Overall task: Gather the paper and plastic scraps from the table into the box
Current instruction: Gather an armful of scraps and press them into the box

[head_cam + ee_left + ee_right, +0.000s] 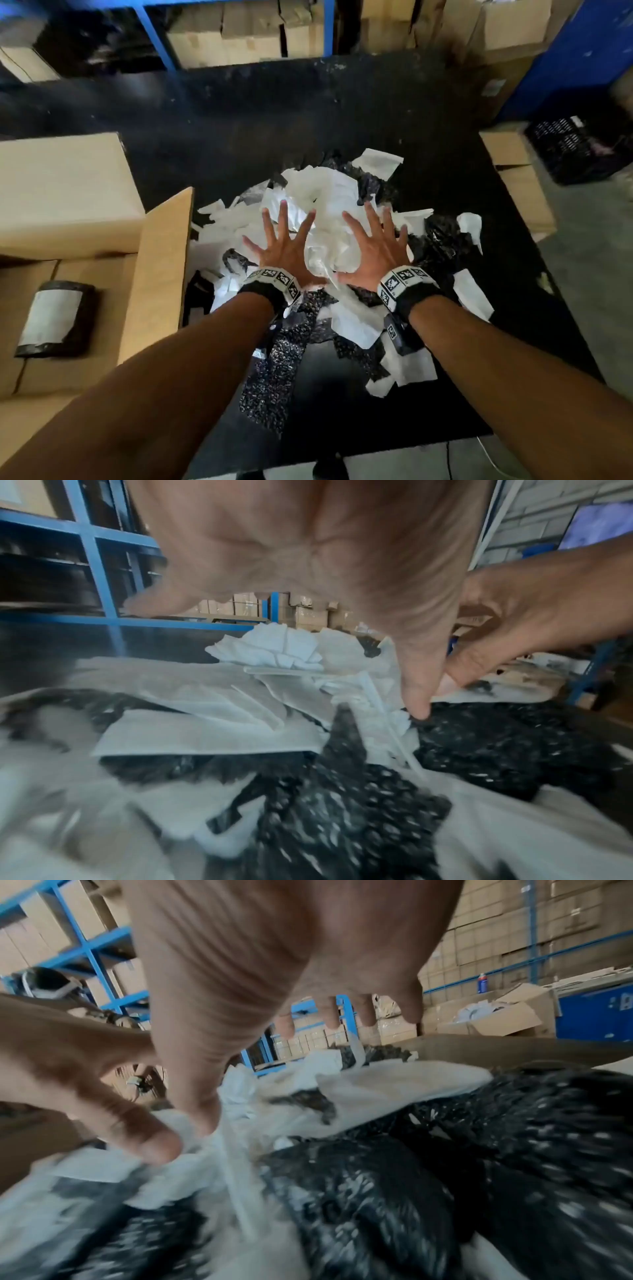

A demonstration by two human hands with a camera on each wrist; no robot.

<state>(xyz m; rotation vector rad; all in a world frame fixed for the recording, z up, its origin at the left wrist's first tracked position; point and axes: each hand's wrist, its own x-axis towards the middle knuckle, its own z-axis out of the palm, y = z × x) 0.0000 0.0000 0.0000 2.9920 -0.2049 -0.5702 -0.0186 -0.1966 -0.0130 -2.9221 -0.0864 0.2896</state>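
Note:
A heap of white paper scraps (pixel 325 202) mixed with black speckled plastic scraps (pixel 281 363) lies on the black table (pixel 274 116). My left hand (pixel 284 246) and right hand (pixel 371 246) hover side by side over the heap, palms down, fingers spread wide, thumbs nearly meeting. Neither holds anything. In the left wrist view the left hand (pixel 308 561) is spread above the paper (pixel 212 718), with its thumb tip down at the scraps. The right wrist view shows the right hand (pixel 274 961) over black plastic (pixel 445 1150). The open cardboard box (pixel 102 308) stands at the left.
Inside the box lies a black wrapped parcel with a white label (pixel 54 318). A closed carton (pixel 65 185) sits behind it. Another cardboard box (pixel 517 181) and a black crate (pixel 575 150) stand at the right. Blue shelving with cartons (pixel 239 31) lines the back.

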